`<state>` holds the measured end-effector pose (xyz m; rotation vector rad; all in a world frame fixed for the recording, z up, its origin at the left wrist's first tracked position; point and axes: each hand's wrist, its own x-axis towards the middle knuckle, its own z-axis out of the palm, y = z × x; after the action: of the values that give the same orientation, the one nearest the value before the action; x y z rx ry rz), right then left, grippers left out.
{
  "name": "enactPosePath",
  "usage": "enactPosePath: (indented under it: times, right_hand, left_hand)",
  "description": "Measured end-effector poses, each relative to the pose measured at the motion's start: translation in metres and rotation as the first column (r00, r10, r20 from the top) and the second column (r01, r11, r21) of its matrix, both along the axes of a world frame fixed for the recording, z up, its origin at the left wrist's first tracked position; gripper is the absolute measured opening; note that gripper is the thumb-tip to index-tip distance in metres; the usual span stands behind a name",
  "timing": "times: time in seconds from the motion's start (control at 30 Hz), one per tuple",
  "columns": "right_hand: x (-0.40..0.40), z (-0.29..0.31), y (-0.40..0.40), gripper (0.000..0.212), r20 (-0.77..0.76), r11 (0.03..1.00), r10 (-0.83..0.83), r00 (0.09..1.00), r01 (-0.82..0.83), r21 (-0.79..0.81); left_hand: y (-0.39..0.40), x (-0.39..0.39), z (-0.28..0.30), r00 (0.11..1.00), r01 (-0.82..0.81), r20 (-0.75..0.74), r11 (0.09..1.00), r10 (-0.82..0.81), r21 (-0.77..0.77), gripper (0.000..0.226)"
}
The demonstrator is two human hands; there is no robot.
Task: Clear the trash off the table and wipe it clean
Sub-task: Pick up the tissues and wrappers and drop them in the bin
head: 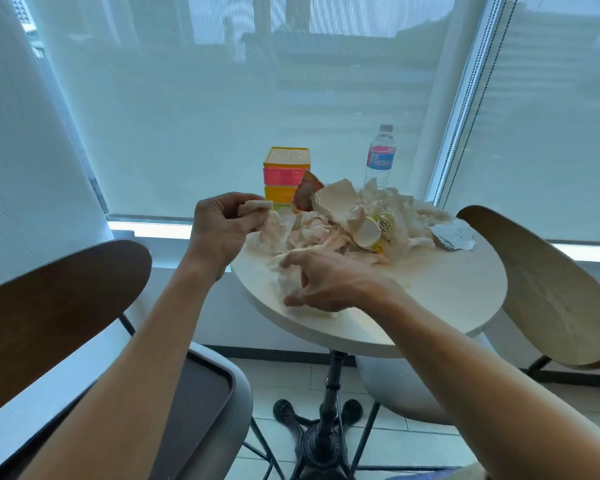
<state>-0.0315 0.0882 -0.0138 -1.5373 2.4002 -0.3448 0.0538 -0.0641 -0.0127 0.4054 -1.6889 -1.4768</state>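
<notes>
Crumpled white tissue trash (329, 230) lies heaped on the round pale counter (440, 292), around a crushed paper cup (371, 230). My left hand (219, 226) holds its grip curled round a wadded tissue (255, 206) above the edge. My right hand (329, 282) pinches another crumpled tissue (290, 282) on the near counter.

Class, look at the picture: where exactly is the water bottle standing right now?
In the head view, the water bottle stands upright at the far right of the round table, by the window blind, just behind the pile of crumpled paper and right of the stacked colourful boxes.
</notes>
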Motion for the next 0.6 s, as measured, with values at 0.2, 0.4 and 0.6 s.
enactPosePath:
  times: [0.2, 0.4, 0.6]
  right_hand:
    - [-0.018, 0.014, 0.014, 0.013, 0.128, 0.946, -0.036, 0.991, 0.075, -0.315]
    - [-0.044, 0.045, 0.047, 0.008, 0.310, 0.727, -0.080, 0.948, 0.268, -0.632]
    - [-0.062, 0.058, 0.086, 0.009, 0.554, 0.497, -0.050, 0.831, 0.502, -0.708]
  left_hand:
    - [0.003, 0.001, -0.003, 1.000, 0.012, -0.002, 1.000, -0.011, 0.019, 0.018]
    - [0.026, -0.010, 0.000, 0.997, 0.082, -0.017, 0.996, -0.081, 0.036, 0.015]
    - [0.059, -0.028, 0.001, 0.991, 0.133, -0.002, 0.991, -0.133, 0.031, 0.016]
